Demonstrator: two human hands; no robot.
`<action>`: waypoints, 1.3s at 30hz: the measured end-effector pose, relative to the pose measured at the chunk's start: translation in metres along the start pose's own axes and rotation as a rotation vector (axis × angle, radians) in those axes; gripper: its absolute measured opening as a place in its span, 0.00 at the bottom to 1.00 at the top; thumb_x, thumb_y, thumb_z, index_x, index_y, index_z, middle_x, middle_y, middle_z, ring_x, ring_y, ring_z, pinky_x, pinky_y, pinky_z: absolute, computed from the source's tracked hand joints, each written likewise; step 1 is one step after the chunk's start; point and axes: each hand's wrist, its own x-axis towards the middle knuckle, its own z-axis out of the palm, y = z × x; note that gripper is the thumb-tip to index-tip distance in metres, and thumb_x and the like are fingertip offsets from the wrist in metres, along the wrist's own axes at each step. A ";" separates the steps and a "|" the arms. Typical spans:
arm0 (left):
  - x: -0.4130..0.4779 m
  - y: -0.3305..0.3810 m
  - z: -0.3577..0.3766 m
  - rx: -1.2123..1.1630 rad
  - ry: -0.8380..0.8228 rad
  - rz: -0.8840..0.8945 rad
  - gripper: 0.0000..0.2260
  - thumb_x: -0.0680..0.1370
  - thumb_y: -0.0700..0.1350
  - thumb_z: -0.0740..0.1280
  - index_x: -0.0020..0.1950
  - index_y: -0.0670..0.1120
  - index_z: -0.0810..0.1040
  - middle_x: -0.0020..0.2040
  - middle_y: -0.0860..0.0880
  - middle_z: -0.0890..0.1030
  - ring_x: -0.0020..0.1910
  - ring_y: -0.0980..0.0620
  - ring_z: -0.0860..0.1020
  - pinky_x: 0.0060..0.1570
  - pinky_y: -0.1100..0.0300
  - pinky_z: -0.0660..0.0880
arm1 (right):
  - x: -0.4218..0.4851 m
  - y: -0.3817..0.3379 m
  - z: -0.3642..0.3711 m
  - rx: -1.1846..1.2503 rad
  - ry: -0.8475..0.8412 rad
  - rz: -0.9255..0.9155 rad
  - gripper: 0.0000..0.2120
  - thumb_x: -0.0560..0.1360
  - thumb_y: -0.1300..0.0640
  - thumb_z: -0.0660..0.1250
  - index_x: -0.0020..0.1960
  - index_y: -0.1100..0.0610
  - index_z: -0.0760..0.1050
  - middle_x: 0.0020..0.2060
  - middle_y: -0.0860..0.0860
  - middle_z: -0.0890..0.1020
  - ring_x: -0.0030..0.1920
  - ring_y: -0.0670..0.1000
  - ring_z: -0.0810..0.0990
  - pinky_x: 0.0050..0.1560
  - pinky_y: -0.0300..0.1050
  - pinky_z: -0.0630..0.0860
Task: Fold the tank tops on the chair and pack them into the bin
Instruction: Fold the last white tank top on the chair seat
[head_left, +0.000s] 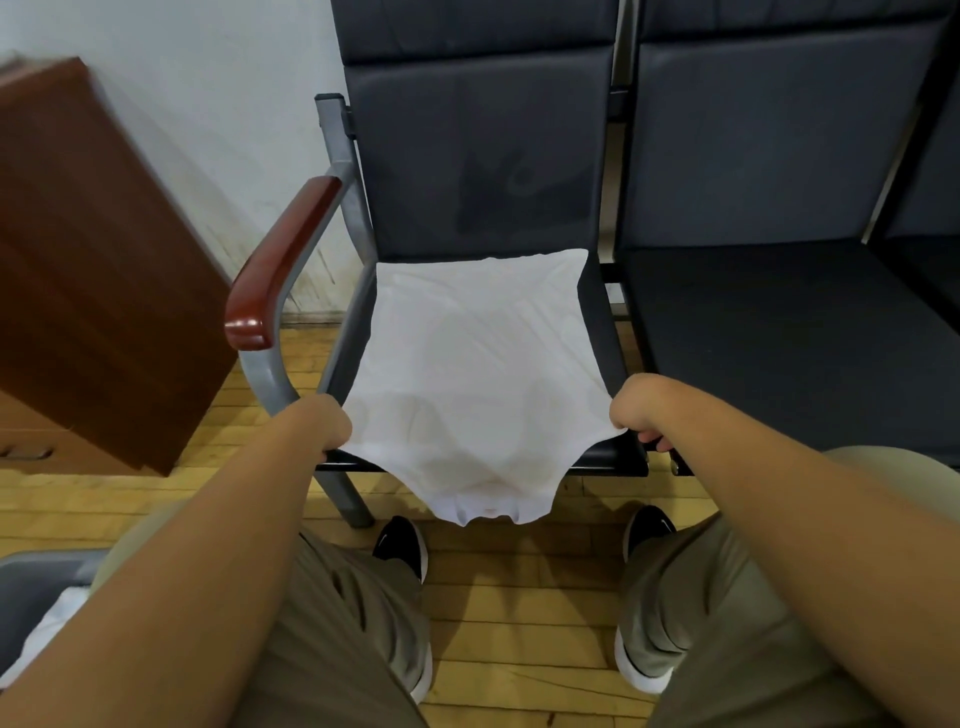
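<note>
Head view: both hands pull a white tank top (467, 353) flat on a chair seat

Seen from above, the tank top lies spread over the dark padded seat of a chair (478, 156) in the middle of the view. It covers most of the seat. The cloth is plain white and thin, slightly see-through, so that folded layers show as paler shapes near its lower part. Its far edge, toward 12 o'clock, is wide and nearly straight and lies close to the backrest. Toward 6 o'clock the cloth narrows and a short tongue of it hangs over the front edge of the seat, ending in a wavy, scalloped line. Faint creases run across the fabric between the two hands.

The left hand (324, 423), at about 8 o'clock from the garment's centre, is curled and grips the cloth's left edge at the seat's front corner. The right hand (636, 410), at about 4 o'clock, is curled the same way and pinches the right edge, fingers tucked under. The cloth is drawn taut between them.

A reddish wooden armrest (283, 260) sits at 9 o'clock of the seat. A second dark chair (779, 322) stands at 3 o'clock, just beside the first. A brown wooden cabinet (78, 260) fills the far left. Below are a yellow wood floor (519, 597), khaki trousers and dark shoes.
</note>
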 end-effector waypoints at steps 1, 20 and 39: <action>0.004 -0.001 0.002 -0.090 -0.006 -0.030 0.08 0.84 0.36 0.63 0.59 0.34 0.80 0.42 0.44 0.78 0.41 0.47 0.79 0.47 0.59 0.76 | 0.008 0.003 0.001 0.052 0.008 -0.008 0.24 0.85 0.61 0.61 0.80 0.63 0.64 0.62 0.60 0.80 0.47 0.52 0.79 0.49 0.44 0.80; -0.014 0.038 0.082 -1.106 -0.552 -0.008 0.26 0.85 0.59 0.67 0.72 0.39 0.73 0.61 0.42 0.85 0.57 0.44 0.85 0.56 0.47 0.84 | 0.003 0.006 0.095 0.524 -0.524 0.062 0.29 0.83 0.40 0.66 0.72 0.62 0.73 0.52 0.56 0.88 0.47 0.52 0.85 0.46 0.48 0.83; 0.030 0.013 0.129 -1.160 -0.446 0.144 0.32 0.78 0.48 0.79 0.79 0.46 0.72 0.64 0.43 0.82 0.51 0.46 0.83 0.48 0.54 0.83 | 0.033 0.031 0.141 0.449 -0.476 -0.259 0.14 0.83 0.48 0.70 0.67 0.48 0.77 0.61 0.57 0.81 0.49 0.54 0.82 0.52 0.51 0.84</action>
